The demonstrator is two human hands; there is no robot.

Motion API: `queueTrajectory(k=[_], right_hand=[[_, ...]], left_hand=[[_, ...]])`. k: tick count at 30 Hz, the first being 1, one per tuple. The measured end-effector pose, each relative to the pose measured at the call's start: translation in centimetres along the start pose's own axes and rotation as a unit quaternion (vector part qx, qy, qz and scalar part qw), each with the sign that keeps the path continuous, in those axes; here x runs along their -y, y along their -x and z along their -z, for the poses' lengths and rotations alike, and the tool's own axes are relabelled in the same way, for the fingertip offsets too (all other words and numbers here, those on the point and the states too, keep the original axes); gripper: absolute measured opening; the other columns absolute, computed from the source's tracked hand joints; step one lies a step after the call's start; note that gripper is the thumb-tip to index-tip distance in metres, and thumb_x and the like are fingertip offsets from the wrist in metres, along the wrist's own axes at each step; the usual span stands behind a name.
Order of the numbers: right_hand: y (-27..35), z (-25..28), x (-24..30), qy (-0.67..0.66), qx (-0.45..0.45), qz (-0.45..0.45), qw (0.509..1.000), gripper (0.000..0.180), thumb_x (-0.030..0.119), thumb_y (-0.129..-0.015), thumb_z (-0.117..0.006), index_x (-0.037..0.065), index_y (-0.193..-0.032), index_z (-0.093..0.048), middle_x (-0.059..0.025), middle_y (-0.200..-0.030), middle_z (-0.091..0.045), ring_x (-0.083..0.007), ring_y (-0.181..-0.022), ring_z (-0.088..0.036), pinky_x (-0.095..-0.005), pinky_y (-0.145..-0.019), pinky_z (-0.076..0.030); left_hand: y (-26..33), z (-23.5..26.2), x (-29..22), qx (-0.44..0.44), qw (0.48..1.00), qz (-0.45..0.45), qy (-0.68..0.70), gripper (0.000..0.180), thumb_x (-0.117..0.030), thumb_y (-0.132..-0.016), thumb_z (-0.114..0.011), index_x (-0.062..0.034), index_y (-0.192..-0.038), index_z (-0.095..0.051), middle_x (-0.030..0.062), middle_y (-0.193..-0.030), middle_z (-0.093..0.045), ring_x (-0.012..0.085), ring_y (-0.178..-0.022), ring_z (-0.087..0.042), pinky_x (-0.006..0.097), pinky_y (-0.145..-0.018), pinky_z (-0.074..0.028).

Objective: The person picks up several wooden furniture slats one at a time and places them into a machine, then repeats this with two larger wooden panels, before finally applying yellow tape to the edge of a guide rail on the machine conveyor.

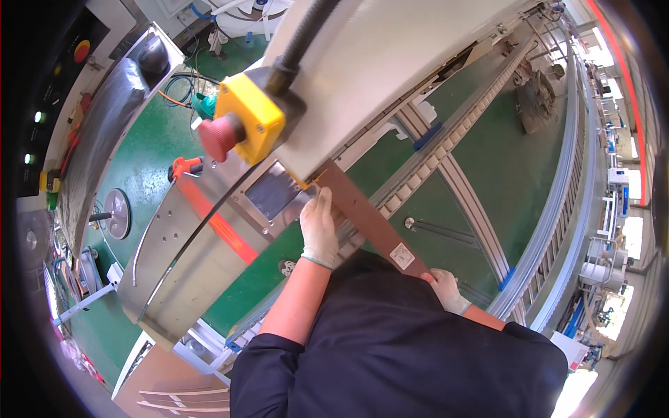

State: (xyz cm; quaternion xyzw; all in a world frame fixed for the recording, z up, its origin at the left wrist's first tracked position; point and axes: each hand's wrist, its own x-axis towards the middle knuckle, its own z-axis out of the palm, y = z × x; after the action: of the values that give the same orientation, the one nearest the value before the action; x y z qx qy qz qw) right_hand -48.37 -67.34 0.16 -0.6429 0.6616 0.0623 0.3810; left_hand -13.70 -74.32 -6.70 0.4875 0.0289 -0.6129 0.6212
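A long flat brown strip point(362, 212) with a small white label runs diagonally from a slot in the steel machine housing point(188, 258) back toward my body. My left hand point(319, 226), in a white glove, rests on the strip's far end near the slot, fingers pressing along it. My right hand point(446, 289), also gloved, grips the strip's near end beside my dark shirt. A yellow box with a red mushroom button point(240, 125) sits on the housing just above.
A slatted conveyor track point(446, 150) curves away to the upper right over a green floor point(516, 167). A black corrugated cable point(306, 35) runs up from the yellow box. Orange-handled pliers point(185, 167) lie at left. Brown strips are stacked at the lower left point(185, 400).
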Motion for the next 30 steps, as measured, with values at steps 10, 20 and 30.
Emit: queueTrajectory(k=[10, 20, 30], right_hand=[[-7.2, 8.0, -5.3, -0.077, 0.024, -0.041, 0.996, 0.050, 0.046, -0.102, -0.062, -0.002, -0.105, -0.075, -0.0224, -0.086, -0.073, -0.0306, -0.083, -0.073, -0.0425, -0.076, -0.054], [-14.9, 14.5, -8.1, 0.071, -0.150, -0.012, 0.986, 0.050, 0.050, -0.097, -0.065, 0.005, -0.117, -0.074, -0.0205, -0.112, -0.073, -0.0362, -0.110, -0.068, -0.0474, -0.098, -0.050], [-17.2, 0.0, 13.3, 0.080, -0.126, 0.519, 0.842, 0.035, 0.035, -0.084, -0.079, 0.011, -0.108, -0.073, -0.0087, -0.113, -0.072, -0.0353, -0.112, -0.065, -0.0501, -0.101, -0.049]], left_hand=[[-5.3, -10.9, 2.7, 0.027, 0.999, 0.013, 0.029, 0.042, -0.036, -0.108, -0.059, 0.0020, -0.126, -0.062, 0.0101, -0.125, -0.066, 0.0227, -0.115, -0.066, 0.037, -0.096, -0.056], [-9.9, -13.5, 7.3, 0.114, 0.966, -0.014, -0.230, 0.058, -0.050, -0.106, -0.056, 0.0005, -0.133, -0.061, 0.0099, -0.120, -0.073, 0.0249, -0.102, -0.070, 0.037, -0.087, -0.055], [6.9, 3.0, 0.0, 0.048, 0.720, -0.158, -0.674, 0.050, -0.040, -0.102, -0.059, 0.0002, -0.130, -0.066, 0.0224, -0.126, -0.071, 0.0383, -0.122, -0.065, 0.042, -0.105, -0.050]])
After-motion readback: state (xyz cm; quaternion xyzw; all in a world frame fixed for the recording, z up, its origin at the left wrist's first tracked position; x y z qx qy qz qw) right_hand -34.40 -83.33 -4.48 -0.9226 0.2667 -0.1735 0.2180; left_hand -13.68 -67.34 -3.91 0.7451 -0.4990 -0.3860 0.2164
